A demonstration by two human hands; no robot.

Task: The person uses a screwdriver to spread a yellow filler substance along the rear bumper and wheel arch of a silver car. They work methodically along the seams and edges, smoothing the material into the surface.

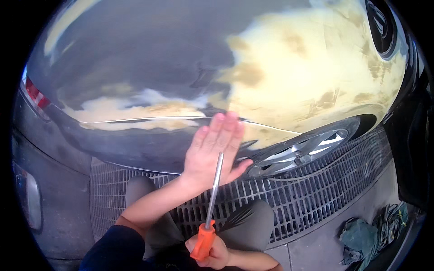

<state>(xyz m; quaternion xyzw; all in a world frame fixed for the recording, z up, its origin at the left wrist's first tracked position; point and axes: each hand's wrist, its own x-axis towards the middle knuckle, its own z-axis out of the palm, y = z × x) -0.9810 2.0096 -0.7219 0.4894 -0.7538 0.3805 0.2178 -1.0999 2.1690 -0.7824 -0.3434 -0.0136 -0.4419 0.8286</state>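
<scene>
My left hand (210, 151) lies with fingers stretched out over the car's side panel (149, 58), at the seam line ahead of the wheel (303, 149). Whether the palm presses on the panel or hovers just off it is hard to tell. Closer to me, my right hand (218, 254) is wrapped round the orange handle of a screwdriver (204, 241). Its long metal shaft points up and away from me, and the tip overlaps my left hand in view. Yellowish filler (289, 67) covers the panel's right part, with a pale strip (140, 113) along the seam.
A metal floor grating (325, 180) runs below the car, under my bent knees (248, 221). Crumpled dark green cloth (361, 239) lies on the floor at lower right. Another dark car part or vehicle (58, 194) stands at the left. A round opening (382, 27) shows at upper right.
</scene>
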